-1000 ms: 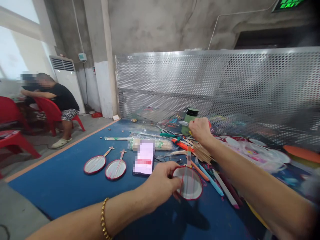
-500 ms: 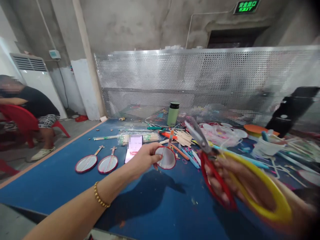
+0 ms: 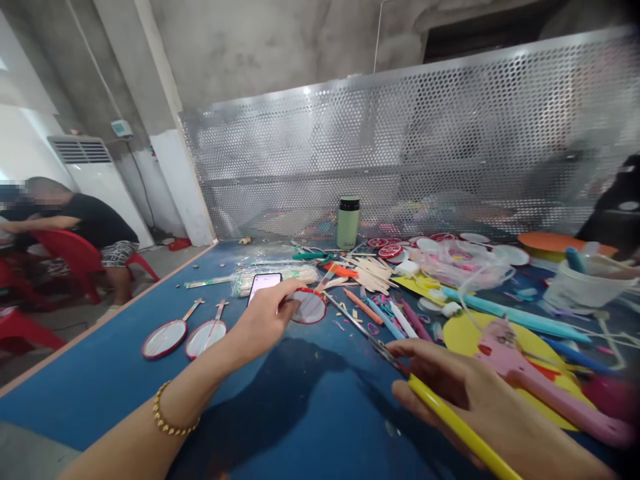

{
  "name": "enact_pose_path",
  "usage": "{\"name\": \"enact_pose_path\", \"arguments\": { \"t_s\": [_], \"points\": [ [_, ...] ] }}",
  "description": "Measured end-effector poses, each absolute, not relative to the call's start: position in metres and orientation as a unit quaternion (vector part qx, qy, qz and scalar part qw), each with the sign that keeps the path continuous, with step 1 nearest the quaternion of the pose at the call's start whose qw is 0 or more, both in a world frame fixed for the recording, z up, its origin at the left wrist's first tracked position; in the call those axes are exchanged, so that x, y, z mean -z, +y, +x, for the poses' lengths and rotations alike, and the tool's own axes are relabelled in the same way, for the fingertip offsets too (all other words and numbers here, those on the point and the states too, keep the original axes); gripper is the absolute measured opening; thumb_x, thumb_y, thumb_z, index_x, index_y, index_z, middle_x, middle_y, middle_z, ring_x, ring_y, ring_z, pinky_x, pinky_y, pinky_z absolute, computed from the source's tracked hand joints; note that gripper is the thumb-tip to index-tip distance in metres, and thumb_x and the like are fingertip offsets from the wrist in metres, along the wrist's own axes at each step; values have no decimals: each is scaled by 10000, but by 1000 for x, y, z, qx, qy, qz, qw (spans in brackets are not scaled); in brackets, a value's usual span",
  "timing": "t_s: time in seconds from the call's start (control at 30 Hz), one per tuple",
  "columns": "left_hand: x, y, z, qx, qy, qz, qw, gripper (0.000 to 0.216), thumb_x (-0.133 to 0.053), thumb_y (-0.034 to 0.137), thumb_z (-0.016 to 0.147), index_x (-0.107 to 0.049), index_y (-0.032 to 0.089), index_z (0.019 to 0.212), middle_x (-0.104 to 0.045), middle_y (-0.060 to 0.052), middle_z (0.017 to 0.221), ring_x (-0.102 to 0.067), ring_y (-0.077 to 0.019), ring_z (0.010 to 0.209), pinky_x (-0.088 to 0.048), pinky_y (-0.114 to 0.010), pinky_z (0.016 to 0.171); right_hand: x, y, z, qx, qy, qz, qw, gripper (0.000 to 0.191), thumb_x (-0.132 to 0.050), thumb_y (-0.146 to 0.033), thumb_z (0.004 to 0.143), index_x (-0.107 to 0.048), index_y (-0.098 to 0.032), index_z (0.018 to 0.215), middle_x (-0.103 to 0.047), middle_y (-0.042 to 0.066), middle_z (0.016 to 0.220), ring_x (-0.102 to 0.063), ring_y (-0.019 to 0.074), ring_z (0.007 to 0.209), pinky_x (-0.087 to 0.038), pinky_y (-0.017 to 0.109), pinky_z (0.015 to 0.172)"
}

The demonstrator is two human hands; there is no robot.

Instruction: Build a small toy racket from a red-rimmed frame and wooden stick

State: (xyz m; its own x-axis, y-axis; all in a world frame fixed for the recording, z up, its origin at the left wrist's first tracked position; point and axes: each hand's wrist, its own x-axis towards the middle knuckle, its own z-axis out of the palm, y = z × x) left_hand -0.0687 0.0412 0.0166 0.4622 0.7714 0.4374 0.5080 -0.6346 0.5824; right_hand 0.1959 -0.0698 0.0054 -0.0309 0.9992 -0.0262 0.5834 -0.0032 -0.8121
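My left hand (image 3: 263,320) pinches the edge of a small banjo-shaped craft piece (image 3: 310,307), a pale round disc with a red rim and a short wooden stick neck. In my right hand (image 3: 465,387) is a pair of scissors (image 3: 425,393) with a yellow handle. Their blades point up and left, tips close to the piece's stick. Whether the blades touch the stick I cannot tell. Two similar banjo-shaped pieces, one (image 3: 165,339) left of the other (image 3: 206,337), lie on the blue table (image 3: 300,413) left of my left hand.
A phone (image 3: 265,281) lies beyond my left hand by bagged sticks (image 3: 240,280). A green bottle (image 3: 349,223) stands near the perforated metal screen (image 3: 310,160). Wooden sticks (image 3: 373,275), pens, a pink glue gun (image 3: 550,380) and a white tub (image 3: 585,287) crowd the right. People sit far left.
The scissors have turned and moved left, so their blades are now near the craft piece. My left hand and the piece have shifted slightly left. The camera view has tilted down and right.
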Motion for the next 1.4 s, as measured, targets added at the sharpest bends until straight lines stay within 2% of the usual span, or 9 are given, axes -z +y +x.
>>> {"name": "enact_pose_path", "arguments": {
  "t_s": [0.07, 0.17, 0.33, 0.53, 0.9, 1.13, 1.23, 1.33, 1.4],
  "points": [
    [-16, 40, -68, -345, 380, 837, 190, 229, -472, 154, 917, -644, 180, 1067, -683, -32, 997, -580, -184, 876, -409, -287, 794, -2, -68, 198, -305, -652, -615, 321, 472, -763, -556, 671, -752, -323, 1081, -760, 22, 848, -701, 231, 717, -567, 252, 565],
    [-17, 37, -66, -342, 374, 840, 194, 217, -467, 141, 926, -643, 186, 1044, -678, -24, 972, -580, -176, 863, -411, -279, 781, -1, -69, 199, -280, -660, -608, 341, 481, -767, -549, 669, -777, -315, 1090, -788, 42, 974, -734, 281, 815, -611, 307, 682],
    [-20, 33, -63, -343, 373, 832, 224, 197, -473, 198, 934, -655, 179, 1008, -678, -46, 961, -585, -193, 872, -420, -304, 792, -3, -67, 198, -271, -652, -616, 350, 582, -746, -658, 638, -797, -295, 1090, -780, 89, 1062, -735, 343, 926, -627, 388, 762],
    [-23, 32, -61, -335, 384, 820, 259, 191, -482, 233, 928, -653, 164, 980, -654, -47, 914, -565, -191, 836, -418, -307, 777, 3, -65, 202, -303, -654, -603, 340, 589, -763, -640, 669, -774, -317, 1160, -739, 74, 1200, -706, 348, 1057, -605, 414, 885],
    [-24, 30, -61, -334, 382, 821, 262, 194, -496, 242, 924, -666, 164, 978, -654, -48, 914, -558, -185, 824, -413, -299, 757, 3, -67, 206, -327, -647, -595, 346, 613, -759, -648, 676, -772, -285, 1170, -749, 101, 1170, -718, 353, 1031, -612, 396, 860],
    [-23, 35, -62, -334, 360, 804, 334, 187, -547, 238, 894, -660, 137, 1003, -624, -36, 880, -524, -144, 743, -404, -255, 681, 6, -66, 214, -361, -659, -570, 334, 569, -752, -582, 732, -741, -303, 1228, -744, 83, 1190, -722, 322, 1035, -603, 338, 870],
    [-22, 35, -61, -338, 359, 793, 357, 172, -564, 218, 872, -661, 137, 989, -610, -24, 858, -512, -133, 725, -397, -249, 671, 8, -66, 215, -360, -655, -575, 333, 567, -770, -576, 709, -753, -299, 1203, -753, 88, 1164, -724, 319, 1023, -602, 333, 867],
    [-21, 35, -61, -345, 365, 764, 404, 150, -586, 199, 848, -651, 134, 967, -588, -6, 816, -485, -116, 683, -379, -234, 632, 8, -68, 215, -353, -617, -608, 353, 619, -787, -651, 629, -782, -295, 1135, -761, 95, 1124, -719, 323, 1019, -608, 325, 840],
    [-20, 36, -61, -356, 365, 738, 441, 169, -614, 221, 843, -640, 129, 982, -591, -5, 815, -490, -114, 682, -375, -226, 616, 7, -70, 214, -361, -582, -625, 374, 640, -782, -696, 595, -792, -287, 1087, -772, 94, 992, -731, 292, 915, -617, 297, 753]
  ]
}}
